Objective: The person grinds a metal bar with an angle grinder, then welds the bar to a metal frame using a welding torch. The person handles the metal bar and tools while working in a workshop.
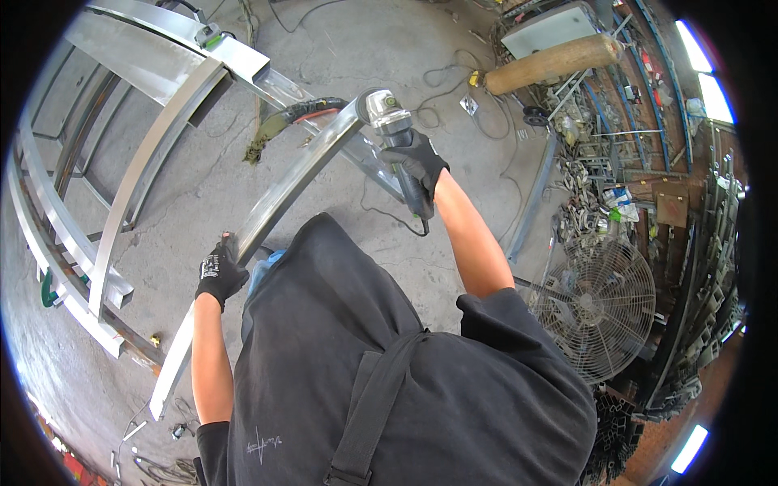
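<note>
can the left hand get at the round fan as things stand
Probably not: the left hand is busy at the metal bar, and the person's body lies between it and the fan.

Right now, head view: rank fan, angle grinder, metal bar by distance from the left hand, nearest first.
1. Metal bar: in the left hand.
2. Angle grinder: up and right, in the right hand.
3. Fan: farthest, at the right of the picture.
</note>
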A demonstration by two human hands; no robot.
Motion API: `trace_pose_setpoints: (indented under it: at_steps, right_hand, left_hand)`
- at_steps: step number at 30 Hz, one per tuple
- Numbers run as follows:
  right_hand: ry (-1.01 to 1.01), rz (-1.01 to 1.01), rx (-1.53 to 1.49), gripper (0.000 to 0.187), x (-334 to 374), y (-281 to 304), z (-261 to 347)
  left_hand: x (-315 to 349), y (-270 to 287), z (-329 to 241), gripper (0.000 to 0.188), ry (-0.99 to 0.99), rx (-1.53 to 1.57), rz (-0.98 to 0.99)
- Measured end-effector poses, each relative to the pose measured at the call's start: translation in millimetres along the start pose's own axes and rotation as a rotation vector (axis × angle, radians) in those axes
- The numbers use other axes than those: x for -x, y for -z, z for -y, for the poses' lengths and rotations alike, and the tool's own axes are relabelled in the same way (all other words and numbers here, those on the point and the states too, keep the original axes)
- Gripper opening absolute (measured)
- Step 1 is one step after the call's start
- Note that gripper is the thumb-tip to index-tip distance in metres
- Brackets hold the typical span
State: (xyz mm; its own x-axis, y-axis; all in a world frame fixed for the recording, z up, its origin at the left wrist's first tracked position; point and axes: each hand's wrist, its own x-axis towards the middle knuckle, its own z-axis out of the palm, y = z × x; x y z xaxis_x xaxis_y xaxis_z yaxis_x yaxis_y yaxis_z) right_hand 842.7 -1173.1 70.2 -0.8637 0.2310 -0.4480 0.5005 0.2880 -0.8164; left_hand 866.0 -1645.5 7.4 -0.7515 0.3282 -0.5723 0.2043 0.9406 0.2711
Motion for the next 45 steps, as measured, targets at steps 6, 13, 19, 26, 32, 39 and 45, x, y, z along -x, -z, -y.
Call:
trace_pose_setpoints:
  at_steps: [6, 13, 19, 26, 32, 39, 45]
  right_hand:
    - [0.007, 0.003, 0.112, 0.062, -6, 0, 0]
    - [0.063, 0.071, 0.181, 0.063, -11, 6, -9]
    - [-0.004, 0.053, 0.163, 0.065, -4, 8, -3]
    - [-0.02, 0.045, 0.066, 0.062, 0, 2, -9]
    - [0.027, 0.062, 0.121, 0.059, 15, -10, 2]
    - [-0.001, 0.006, 0.159, 0.059, 19, -17, 5]
    - [-0.019, 0.124, 0.109, 0.056, 27, -31, -14]
  left_hand:
    - [1, 7, -8, 0.099, 0.111, 0.066, 0.115]
    - [2, 3, -11, 0.094, 0.101, 0.036, 0.068]
    - [3, -3, -12, 0.09, 0.09, 0.006, -0.003]
    - [1, 1, -11, 0.094, 0.117, 0.043, 0.068]
    - [2, 1, -8, 0.092, 0.05, 0.066, -0.01]
    - [3, 6, -14, 0.093, 0.082, 0.077, 0.035]
    - [5, 11, -19, 0.095, 0.059, 0.061, 0.026]
